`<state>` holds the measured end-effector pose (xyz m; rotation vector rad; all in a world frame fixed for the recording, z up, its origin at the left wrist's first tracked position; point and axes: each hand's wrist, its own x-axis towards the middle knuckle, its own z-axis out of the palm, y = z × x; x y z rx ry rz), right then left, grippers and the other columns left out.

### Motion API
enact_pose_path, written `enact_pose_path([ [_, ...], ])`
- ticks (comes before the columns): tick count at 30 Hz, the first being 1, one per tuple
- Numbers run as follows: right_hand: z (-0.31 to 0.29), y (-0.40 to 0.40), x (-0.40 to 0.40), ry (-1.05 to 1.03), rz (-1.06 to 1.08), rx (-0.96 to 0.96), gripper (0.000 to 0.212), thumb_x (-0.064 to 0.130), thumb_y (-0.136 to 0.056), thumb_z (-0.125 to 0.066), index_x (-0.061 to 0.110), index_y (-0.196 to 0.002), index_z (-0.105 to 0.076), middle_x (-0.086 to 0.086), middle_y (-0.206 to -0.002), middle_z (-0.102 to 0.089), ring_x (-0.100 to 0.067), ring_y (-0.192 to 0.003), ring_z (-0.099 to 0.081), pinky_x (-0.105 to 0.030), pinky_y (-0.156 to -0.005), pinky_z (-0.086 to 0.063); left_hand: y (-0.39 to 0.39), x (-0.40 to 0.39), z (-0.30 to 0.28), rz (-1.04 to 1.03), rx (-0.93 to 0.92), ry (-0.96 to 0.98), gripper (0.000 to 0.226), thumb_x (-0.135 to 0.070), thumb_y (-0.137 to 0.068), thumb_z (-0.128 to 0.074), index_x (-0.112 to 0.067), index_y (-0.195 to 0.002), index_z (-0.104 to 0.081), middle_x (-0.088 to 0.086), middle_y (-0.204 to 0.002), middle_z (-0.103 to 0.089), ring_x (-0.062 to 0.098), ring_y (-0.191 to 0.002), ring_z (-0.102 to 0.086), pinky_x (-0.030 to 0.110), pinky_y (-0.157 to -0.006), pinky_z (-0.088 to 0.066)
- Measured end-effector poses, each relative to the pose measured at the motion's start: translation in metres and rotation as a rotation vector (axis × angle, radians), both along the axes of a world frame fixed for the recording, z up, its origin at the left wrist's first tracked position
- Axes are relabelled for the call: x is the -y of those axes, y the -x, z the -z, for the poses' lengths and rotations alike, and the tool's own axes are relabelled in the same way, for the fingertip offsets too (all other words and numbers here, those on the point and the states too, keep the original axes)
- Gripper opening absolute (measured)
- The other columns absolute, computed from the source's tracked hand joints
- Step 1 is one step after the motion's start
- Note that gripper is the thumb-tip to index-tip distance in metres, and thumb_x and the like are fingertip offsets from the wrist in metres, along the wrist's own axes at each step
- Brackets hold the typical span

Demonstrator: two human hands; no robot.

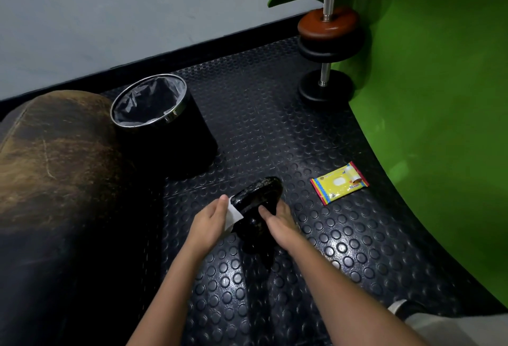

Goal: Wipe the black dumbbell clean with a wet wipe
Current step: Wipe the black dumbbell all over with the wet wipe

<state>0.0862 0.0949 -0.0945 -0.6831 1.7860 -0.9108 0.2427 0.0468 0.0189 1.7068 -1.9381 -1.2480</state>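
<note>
Single head-worn wide-angle view, looking forward and steeply down, close over both forearms, toward studded floor mat [275, 114] and wall corner.

Dumbbell [255, 202] on floor mat [275, 125], bin [162, 120] behind-left, wipe pack [339, 183] right

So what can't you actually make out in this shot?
- Head view: black dumbbell, near end and handle lost in shadow behind both hands.
- Wet wipe, mostly covered by the left hand.
- Wipes pack, print too small.
- Bin, bottom hidden by its liner.
</note>
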Motion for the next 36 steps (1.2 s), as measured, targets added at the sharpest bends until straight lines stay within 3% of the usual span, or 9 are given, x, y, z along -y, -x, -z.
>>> enact_pose_path([
  [8,-0.001,0.000,-0.003,-0.013,-0.022,-0.017,0.077,0.056,-0.099,-0.044,0.021,-0.159,-0.011,0.006,-0.166,-0.006,-0.023,-0.151,-0.016,-0.040,-0.121,-0.018,0.007,-0.006,-0.007,0.037,-0.049,0.031,0.025,-0.044,-0.104,-0.036,-0.044,-0.084,-0.052,-0.029,-0.089,-0.051,-0.015,-0.081,-0.045,0.004,-0.072,-0.031],
  [10,-0.002,0.000,-0.002,-0.021,-0.030,-0.024,0.078,0.057,-0.099,-0.042,0.020,-0.159,-0.011,0.006,-0.166,-0.006,-0.023,-0.152,-0.016,-0.040,-0.122,-0.018,-0.001,-0.007,-0.004,0.007,-0.073,0.033,0.026,-0.046,-0.104,-0.037,-0.039,-0.106,-0.062,-0.028,-0.109,-0.051,-0.009,-0.098,-0.047,0.011,-0.085,-0.033],
  [14,-0.003,0.000,0.000,-0.017,-0.016,-0.009,0.077,0.056,-0.098,-0.045,0.020,-0.159,-0.014,0.006,-0.165,-0.009,-0.023,-0.151,-0.020,-0.040,-0.122,-0.020,-0.004,-0.008,-0.001,-0.016,-0.062,0.034,0.039,-0.046,-0.104,-0.035,-0.028,-0.079,-0.059,-0.015,-0.085,-0.058,-0.003,-0.083,-0.053,0.011,-0.074,-0.036],
  [17,-0.002,0.001,-0.001,-0.017,-0.006,0.000,0.077,0.055,-0.098,-0.046,0.021,-0.159,-0.013,0.006,-0.166,-0.008,-0.024,-0.151,-0.019,-0.041,-0.122,-0.020,0.006,-0.003,0.002,0.057,-0.003,0.076,0.052,-0.049,-0.103,-0.034,-0.009,-0.087,-0.062,0.001,-0.090,-0.066,0.014,-0.089,-0.061,0.021,-0.072,-0.042],
  [24,-0.004,0.004,0.006,0.004,0.039,0.019,0.069,0.045,-0.095,-0.057,0.018,-0.153,-0.030,-0.003,-0.158,-0.027,-0.026,-0.144,-0.033,-0.036,-0.116,-0.027,0.009,-0.002,-0.007,0.084,0.023,0.071,0.031,-0.042,-0.105,-0.035,-0.033,-0.082,-0.054,-0.020,-0.082,-0.052,-0.007,-0.077,-0.048,0.008,-0.069,-0.034],
  [26,-0.005,0.004,0.008,0.006,0.032,0.027,0.071,0.046,-0.094,-0.057,0.019,-0.154,-0.029,-0.003,-0.158,-0.026,-0.026,-0.144,-0.032,-0.037,-0.117,-0.027,0.000,-0.003,-0.005,0.046,-0.015,0.043,0.028,-0.043,-0.105,-0.035,-0.036,-0.095,-0.060,-0.025,-0.096,-0.051,-0.005,-0.090,-0.047,0.010,-0.077,-0.034],
  [29,-0.003,0.001,0.007,-0.004,-0.012,0.000,0.083,0.055,-0.093,-0.056,0.020,-0.158,-0.018,0.000,-0.164,-0.015,-0.026,-0.149,-0.024,-0.039,-0.121,-0.023,-0.007,-0.002,-0.002,0.006,-0.031,0.035,0.046,-0.046,-0.104,-0.035,-0.017,-0.128,-0.062,-0.016,-0.117,-0.051,0.004,-0.111,-0.047,0.021,-0.093,-0.033],
  [32,0.001,0.000,0.006,-0.019,-0.023,-0.002,0.087,0.057,-0.093,-0.054,0.019,-0.159,-0.012,0.002,-0.166,-0.007,-0.025,-0.151,-0.018,-0.040,-0.121,-0.021,0.004,0.002,0.001,0.076,0.015,0.064,0.048,-0.045,-0.104,-0.035,-0.010,-0.100,-0.066,-0.005,-0.102,-0.066,0.015,-0.100,-0.060,0.017,-0.077,-0.041],
  [36,0.003,0.001,0.005,-0.011,-0.011,0.000,0.089,0.059,-0.091,-0.055,0.019,-0.159,-0.014,0.000,-0.166,-0.010,-0.025,-0.151,-0.020,-0.040,-0.122,-0.022,0.015,0.004,0.003,0.152,0.068,0.129,0.046,-0.045,-0.104,-0.033,-0.013,-0.088,-0.061,-0.002,-0.091,-0.065,0.012,-0.088,-0.059,0.020,-0.072,-0.042],
])
